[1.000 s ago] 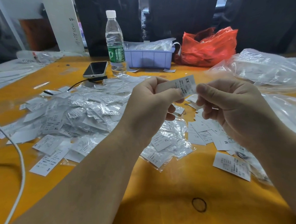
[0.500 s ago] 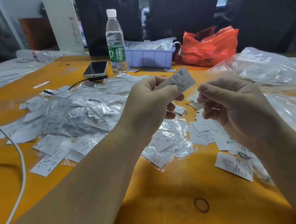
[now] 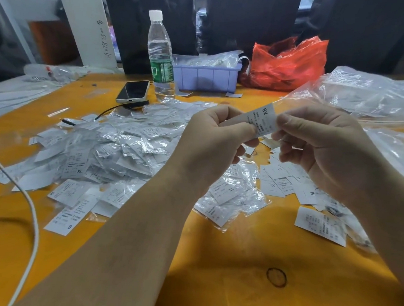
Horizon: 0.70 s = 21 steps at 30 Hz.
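A white size label point(image 3: 262, 120) printed "XS" is held up above the orange table point(image 3: 223, 274). My left hand point(image 3: 217, 142) pinches its left end between thumb and curled fingers. My right hand point(image 3: 321, 146) pinches its right edge with thumb and forefinger. Below and to the left lies a big heap of labels in clear sleeves point(image 3: 115, 151). Loose bare labels point(image 3: 282, 182) lie under my right hand, marked S, M and XL.
A water bottle point(image 3: 161, 56), a phone point(image 3: 133, 91), a purple bin point(image 3: 206, 78) and a red plastic bag point(image 3: 286, 65) stand at the back. Clear plastic bags point(image 3: 377, 98) pile at the right. A white cable point(image 3: 33, 212) crosses the left; a rubber band point(image 3: 276, 277) lies near me.
Half a second ago only my left hand held the label, tilted up. My right hand has come back in and taken its right edge, and the label sits lower and flatter.
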Each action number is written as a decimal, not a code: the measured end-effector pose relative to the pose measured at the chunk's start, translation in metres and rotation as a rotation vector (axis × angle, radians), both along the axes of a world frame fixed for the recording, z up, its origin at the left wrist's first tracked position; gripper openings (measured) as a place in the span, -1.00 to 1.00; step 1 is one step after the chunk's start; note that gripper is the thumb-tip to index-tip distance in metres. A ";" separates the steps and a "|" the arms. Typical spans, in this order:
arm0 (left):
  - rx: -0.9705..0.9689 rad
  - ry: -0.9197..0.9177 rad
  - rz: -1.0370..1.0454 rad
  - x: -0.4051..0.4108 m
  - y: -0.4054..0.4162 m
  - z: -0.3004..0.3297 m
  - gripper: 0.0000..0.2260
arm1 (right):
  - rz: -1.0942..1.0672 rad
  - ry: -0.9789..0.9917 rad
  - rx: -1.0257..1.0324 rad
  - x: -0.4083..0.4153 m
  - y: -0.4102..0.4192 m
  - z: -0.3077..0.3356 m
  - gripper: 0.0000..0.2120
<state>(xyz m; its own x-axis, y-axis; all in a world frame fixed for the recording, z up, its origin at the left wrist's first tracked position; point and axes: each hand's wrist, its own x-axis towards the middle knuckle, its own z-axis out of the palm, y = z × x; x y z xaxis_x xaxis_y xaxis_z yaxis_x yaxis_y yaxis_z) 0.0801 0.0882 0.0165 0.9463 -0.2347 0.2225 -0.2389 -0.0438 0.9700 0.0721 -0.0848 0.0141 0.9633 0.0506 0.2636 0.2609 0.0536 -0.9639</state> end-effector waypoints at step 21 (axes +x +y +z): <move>0.027 0.043 0.027 0.005 0.000 -0.004 -0.88 | 0.022 0.025 -0.015 0.001 -0.001 0.000 -0.91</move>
<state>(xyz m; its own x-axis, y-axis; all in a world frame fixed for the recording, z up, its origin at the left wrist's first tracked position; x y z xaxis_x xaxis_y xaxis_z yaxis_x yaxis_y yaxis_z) 0.0851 0.0885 0.0124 0.9610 -0.2139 0.1750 -0.1950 -0.0760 0.9779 0.0734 -0.0858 0.0138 0.9682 0.0757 0.2383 0.2355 0.0445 -0.9709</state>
